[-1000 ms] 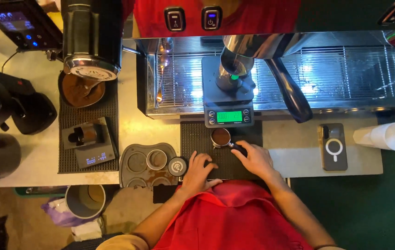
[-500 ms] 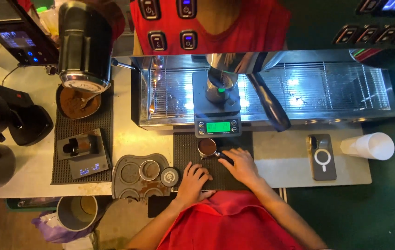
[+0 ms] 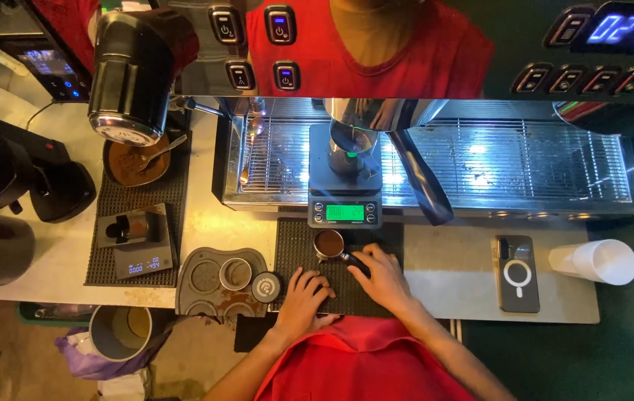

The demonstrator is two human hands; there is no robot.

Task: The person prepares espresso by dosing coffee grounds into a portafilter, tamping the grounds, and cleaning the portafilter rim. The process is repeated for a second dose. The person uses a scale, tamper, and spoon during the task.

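Observation:
A portafilter (image 3: 329,243) filled with brown ground coffee lies on a black rubber mat (image 3: 298,238) at the counter's front edge. My right hand (image 3: 382,276) is closed around its dark handle. My left hand (image 3: 304,298) rests flat on the mat just left of that handle, fingers spread, holding nothing. A black round tamper (image 3: 266,287) stands a little left of my left hand on a grey tamping station (image 3: 202,282). Behind the portafilter, a black scale with a green display (image 3: 345,212) sits on the espresso machine's drip tray (image 3: 525,163).
A coffee grinder (image 3: 128,74) hangs over a bowl of grounds (image 3: 135,162) at the left. A small scale (image 3: 139,241) lies on another mat. A phone (image 3: 517,273) and a white cup (image 3: 595,261) lie at the right. A bin (image 3: 120,333) stands below the counter.
The view has shifted downwards and closer. Both hands stay at the portafilter on the mat; my left hand has spread flat beside the handle.

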